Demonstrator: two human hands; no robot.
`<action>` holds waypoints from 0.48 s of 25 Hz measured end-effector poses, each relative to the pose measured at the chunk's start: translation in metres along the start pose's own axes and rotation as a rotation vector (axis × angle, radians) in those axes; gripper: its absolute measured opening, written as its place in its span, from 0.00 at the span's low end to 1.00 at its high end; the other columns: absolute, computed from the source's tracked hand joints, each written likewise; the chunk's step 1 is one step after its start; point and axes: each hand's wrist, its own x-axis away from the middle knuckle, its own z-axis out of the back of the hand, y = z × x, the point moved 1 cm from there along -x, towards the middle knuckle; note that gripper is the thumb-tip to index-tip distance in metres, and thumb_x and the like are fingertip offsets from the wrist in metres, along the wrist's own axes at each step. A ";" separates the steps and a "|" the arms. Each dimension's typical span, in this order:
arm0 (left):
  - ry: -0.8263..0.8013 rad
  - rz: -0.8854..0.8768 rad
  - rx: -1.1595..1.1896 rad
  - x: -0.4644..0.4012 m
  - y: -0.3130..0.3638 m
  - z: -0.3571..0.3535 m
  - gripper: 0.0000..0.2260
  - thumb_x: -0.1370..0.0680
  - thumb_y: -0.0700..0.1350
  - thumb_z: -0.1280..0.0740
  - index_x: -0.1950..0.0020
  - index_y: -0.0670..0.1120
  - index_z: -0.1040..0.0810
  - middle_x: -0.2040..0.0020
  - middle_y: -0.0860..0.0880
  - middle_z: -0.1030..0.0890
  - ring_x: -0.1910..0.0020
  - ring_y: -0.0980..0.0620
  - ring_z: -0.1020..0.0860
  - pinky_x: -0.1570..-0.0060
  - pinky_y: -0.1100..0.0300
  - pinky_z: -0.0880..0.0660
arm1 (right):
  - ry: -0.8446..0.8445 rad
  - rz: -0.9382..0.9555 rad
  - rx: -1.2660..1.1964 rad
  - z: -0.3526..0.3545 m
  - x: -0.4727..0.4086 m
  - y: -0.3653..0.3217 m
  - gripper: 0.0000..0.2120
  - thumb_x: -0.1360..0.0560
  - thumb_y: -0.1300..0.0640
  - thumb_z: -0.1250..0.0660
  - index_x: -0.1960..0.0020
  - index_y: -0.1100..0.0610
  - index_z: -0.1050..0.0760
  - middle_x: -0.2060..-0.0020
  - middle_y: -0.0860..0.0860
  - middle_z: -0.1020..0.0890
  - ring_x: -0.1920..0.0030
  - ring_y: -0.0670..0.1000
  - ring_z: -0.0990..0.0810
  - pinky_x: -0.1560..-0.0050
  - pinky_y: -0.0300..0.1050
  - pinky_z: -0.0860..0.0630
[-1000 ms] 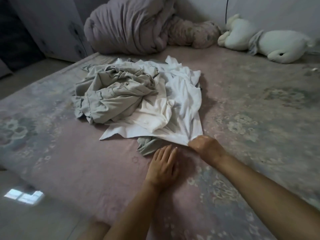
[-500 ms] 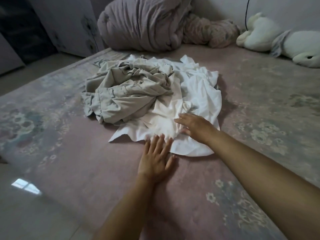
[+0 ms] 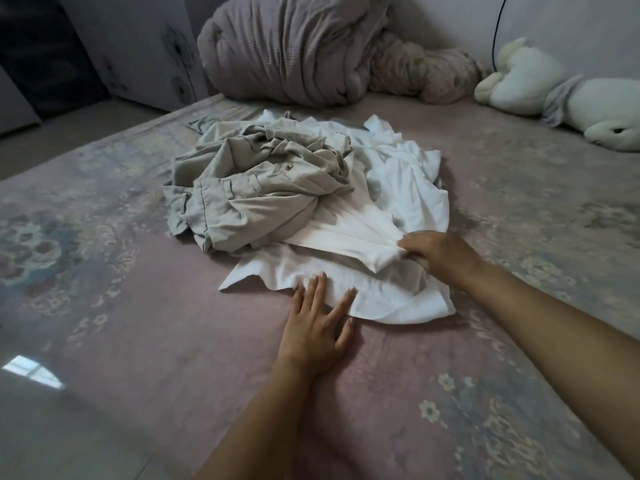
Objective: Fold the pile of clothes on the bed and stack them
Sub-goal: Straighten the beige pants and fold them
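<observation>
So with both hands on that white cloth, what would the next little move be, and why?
Probably the right hand pulls the crumpled white cotton garment toward the near edge, free of the pile. It already pinches a fold, the flat left hand rests on the hem, and the rumpled beige trousers lie on top, so nothing can be folded yet.

Home bedroom. Wide bed (image 3: 145, 327) covered in a pink floral sheet fills most of the view, unfolded pile of clothes (image 3: 304, 202) in the middle of it. Rolled-up mauve quilt (image 3: 294, 46) bundled at the head end against the wall, floral pillow (image 3: 426, 72) beside it, white plush toy (image 3: 568, 95) lying at the right. Pale wardrobe door (image 3: 138, 46) with a flower print stands beyond the bed's left side; glossy tiled floor (image 3: 52, 427) below.
</observation>
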 end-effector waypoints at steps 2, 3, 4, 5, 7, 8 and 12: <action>0.126 -0.074 0.072 -0.008 -0.002 0.017 0.19 0.22 0.52 0.44 0.34 0.48 0.27 0.36 0.38 0.24 0.39 0.39 0.24 0.37 0.43 0.30 | -0.104 0.028 0.049 -0.001 0.008 -0.013 0.12 0.26 0.62 0.32 0.43 0.55 0.20 0.45 0.53 0.19 0.45 0.55 0.21 0.49 0.51 0.23; 0.209 -0.113 0.074 -0.022 -0.011 0.027 0.17 0.23 0.49 0.43 0.37 0.45 0.27 0.40 0.39 0.22 0.43 0.40 0.22 0.40 0.45 0.29 | -0.077 0.102 0.091 -0.004 0.005 -0.021 0.17 0.30 0.63 0.28 0.42 0.55 0.20 0.43 0.55 0.19 0.44 0.56 0.20 0.49 0.50 0.21; 0.278 -0.115 0.054 -0.042 -0.025 0.041 0.15 0.23 0.47 0.42 0.39 0.44 0.27 0.42 0.39 0.21 0.45 0.40 0.21 0.42 0.47 0.29 | -0.043 0.143 0.098 -0.008 -0.002 -0.026 0.22 0.34 0.64 0.24 0.41 0.57 0.21 0.42 0.57 0.19 0.44 0.58 0.19 0.50 0.52 0.20; 0.330 -0.082 0.002 -0.065 -0.045 0.052 0.16 0.23 0.47 0.43 0.39 0.43 0.26 0.42 0.39 0.21 0.45 0.40 0.22 0.42 0.47 0.28 | 0.007 0.164 0.127 -0.009 -0.013 -0.030 0.24 0.34 0.64 0.23 0.38 0.59 0.23 0.40 0.60 0.21 0.41 0.59 0.21 0.47 0.54 0.22; 0.276 0.043 -0.147 -0.100 -0.091 0.071 0.21 0.25 0.50 0.42 0.36 0.41 0.26 0.37 0.38 0.24 0.39 0.38 0.25 0.39 0.41 0.30 | -0.006 0.121 0.164 -0.006 -0.037 -0.053 0.26 0.26 0.60 0.30 0.30 0.59 0.31 0.30 0.59 0.31 0.30 0.58 0.32 0.34 0.54 0.32; 0.188 0.093 -0.214 -0.109 -0.114 0.073 0.25 0.25 0.52 0.42 0.31 0.41 0.31 0.32 0.37 0.28 0.34 0.36 0.29 0.36 0.37 0.35 | 0.012 0.127 0.159 -0.008 -0.047 -0.066 0.26 0.25 0.59 0.31 0.29 0.59 0.33 0.29 0.58 0.33 0.29 0.58 0.34 0.33 0.54 0.34; -0.103 0.067 -0.353 -0.118 -0.163 0.058 0.31 0.34 0.50 0.24 0.32 0.51 0.28 0.33 0.37 0.28 0.36 0.33 0.29 0.40 0.31 0.36 | 0.086 0.247 0.175 -0.019 -0.082 -0.100 0.33 0.46 0.54 0.16 0.43 0.59 0.20 0.44 0.60 0.19 0.47 0.59 0.18 0.57 0.54 0.20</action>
